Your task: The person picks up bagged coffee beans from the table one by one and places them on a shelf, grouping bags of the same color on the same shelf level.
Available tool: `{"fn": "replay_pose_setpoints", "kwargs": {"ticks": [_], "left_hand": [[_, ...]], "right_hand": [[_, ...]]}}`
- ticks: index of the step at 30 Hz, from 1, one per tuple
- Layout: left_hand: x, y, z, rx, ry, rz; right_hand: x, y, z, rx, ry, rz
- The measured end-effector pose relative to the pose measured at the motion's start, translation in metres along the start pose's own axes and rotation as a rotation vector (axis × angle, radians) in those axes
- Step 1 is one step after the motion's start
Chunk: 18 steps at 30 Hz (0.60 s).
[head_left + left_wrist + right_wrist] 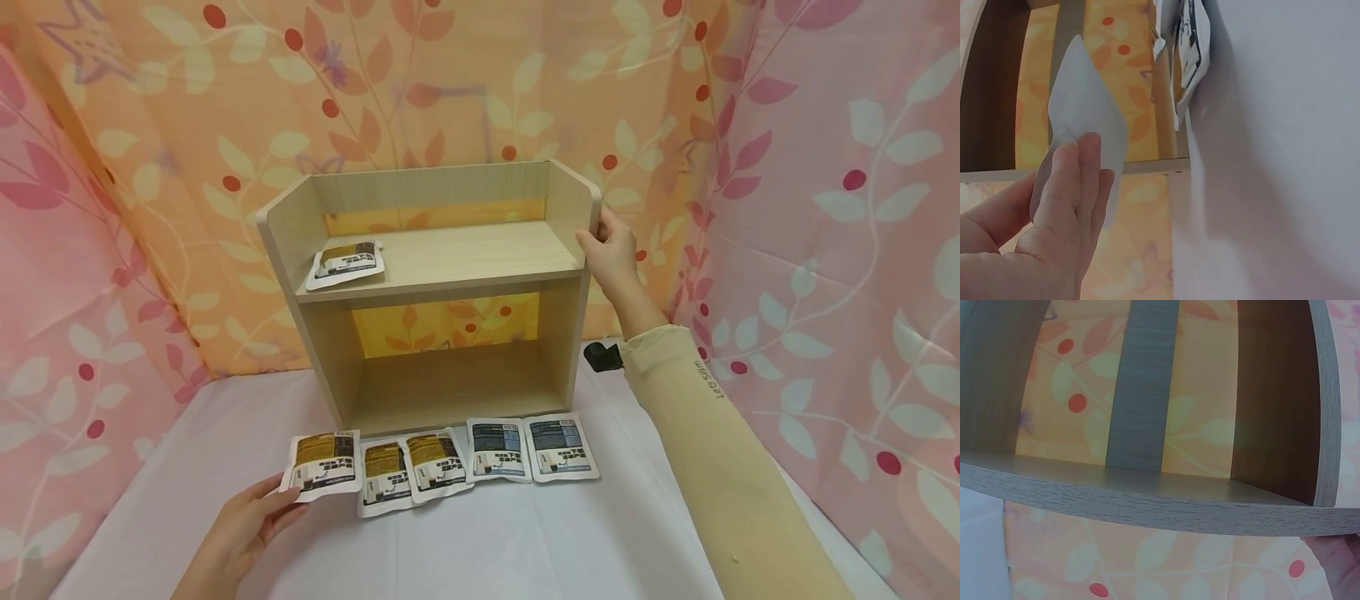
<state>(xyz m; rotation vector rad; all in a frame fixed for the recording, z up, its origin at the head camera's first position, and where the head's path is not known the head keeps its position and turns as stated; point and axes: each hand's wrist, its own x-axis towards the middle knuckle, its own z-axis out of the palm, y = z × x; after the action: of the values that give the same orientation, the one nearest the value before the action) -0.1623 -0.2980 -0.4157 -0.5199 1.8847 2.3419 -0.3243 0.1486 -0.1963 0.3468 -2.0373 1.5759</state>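
Observation:
My left hand [247, 523] pinches a white packet with a gold label [324, 467] by its lower left corner. Its plain white back [1088, 94] faces the left wrist view, with the fingers laid along it. My right hand [613, 254] grips the right side panel of a pale wooden shelf [465, 285] near the top; part of that hand [1338, 559] shows at the corner of the right wrist view. Another gold-label packet [347, 263] leans at the left end of the upper board. Along the shelf's foot lie two gold-label packets [437, 467] overlapping, then two blue-label packets [562, 447].
The shelf stands on a white-covered table [480, 550], close to an orange flowered curtain [450, 92]. Pink flowered curtains [847, 208] hang at both sides. A small black object [602, 357] sits beside the shelf's right foot, near the right forearm's beige sleeve [720, 450].

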Motion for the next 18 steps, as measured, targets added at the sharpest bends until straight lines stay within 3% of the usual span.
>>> {"fn": "replay_pose_setpoints", "kwargs": {"ticks": [18], "left_hand": [[-0.014,0.016,0.02,0.002,0.002,0.021]], "right_hand": [[-0.002,-0.001,0.0,0.005,-0.001,0.005]]}}
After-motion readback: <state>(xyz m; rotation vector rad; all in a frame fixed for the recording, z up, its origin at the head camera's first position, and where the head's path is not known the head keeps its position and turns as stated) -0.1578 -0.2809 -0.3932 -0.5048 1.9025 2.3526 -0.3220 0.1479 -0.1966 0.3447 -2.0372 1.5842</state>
